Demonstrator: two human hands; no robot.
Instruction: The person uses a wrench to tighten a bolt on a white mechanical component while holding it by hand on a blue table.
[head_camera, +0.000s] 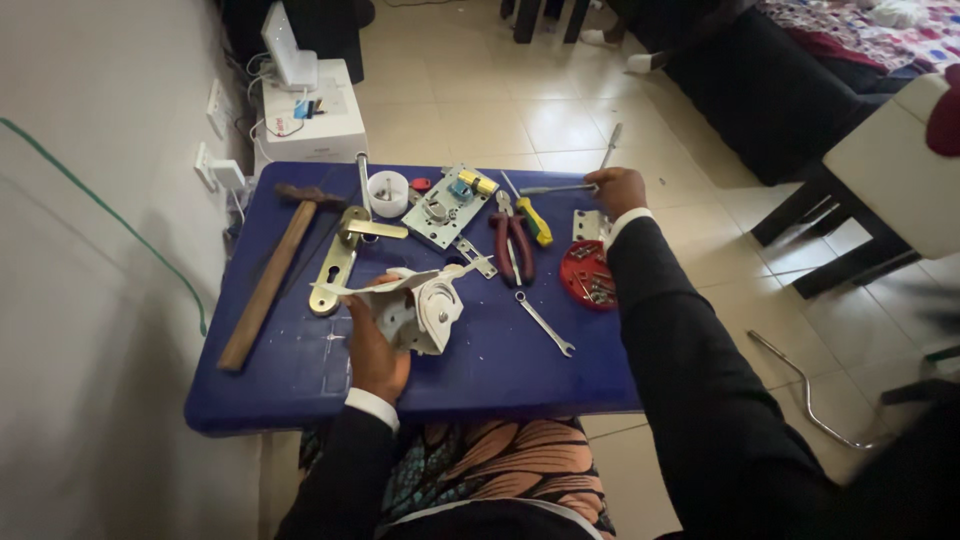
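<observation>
Holding a grey-white metal mechanism (420, 305) at lower centre of the frame, the left hand (375, 345) has its fingers wrapped around the part's lower left side, just above the blue table (480, 385).

The right hand (615, 190), at upper right of the tabletop, has its fingers closed on the end of a slim metal tool (560, 188) that lies along the table's far edge.

- Wooden-handled hammer (265, 280): left side of the table, laid diagonally.
- Brass door handle plate (340, 255): just right of the hammer.
- Small white cup (388, 192): upper centre.
- Lock body (448, 205): right of the cup.
- Red-handled pliers (512, 245): centre.
- Yellow-handled screwdriver (533, 220): touching the pliers.
- Small spanner (545, 325): right of the mechanism.
- Red dish of screws (588, 275): beside the right sleeve.
</observation>
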